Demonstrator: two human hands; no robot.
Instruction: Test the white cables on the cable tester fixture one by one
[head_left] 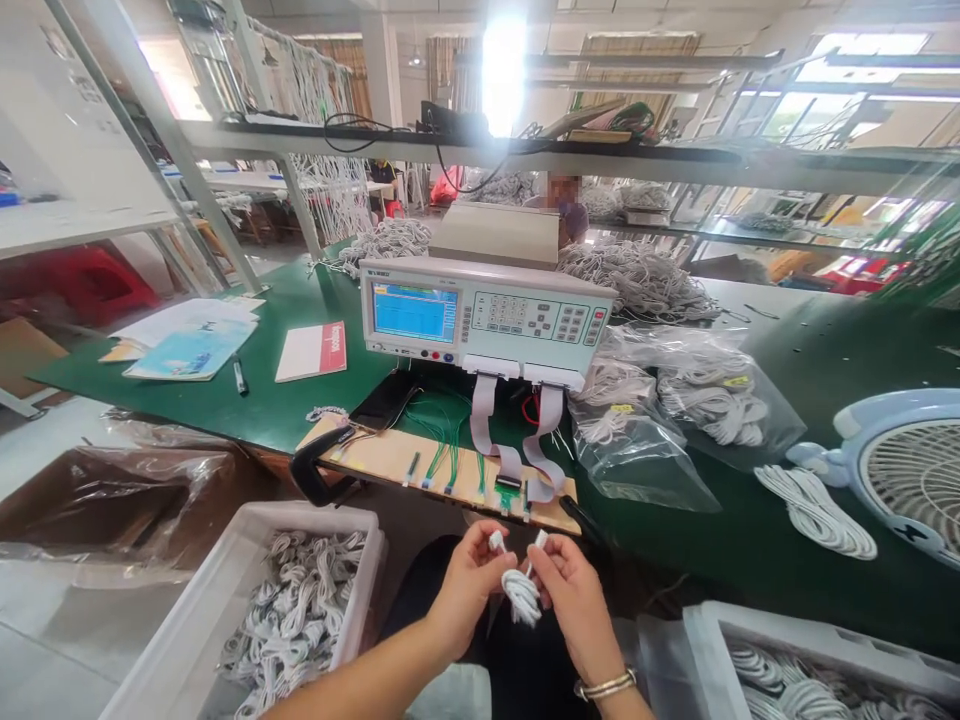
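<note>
head view: a person is sitting at a green table [712,560], holding a small white cable [521,597] low in front, just below the wooden board [390,455]. the left hand [465,590] is curling narrow, pinching one plug [496,541] between thumb and fingers. the right hand [574,600] is doing the same with the other plug [540,538], with a bracelet [606,686] on that wrist. the coil is hanging between both hands, plugs pointing up.

the cable is looking light, soft and floppy, bundled tight in the middle. the plugs are looking like the only stiff parts, so gripping there is probably best, as the coil would sag.

the tester [487,320] is sitting behind the board, its screen glowing blue and ribbon leads [486,420] running down to the board. the left bin [217,590] and right bin [787,625] are holding similar cables. bags [675,410] and a fan [911,475] are lying on the table to the right.
</note>
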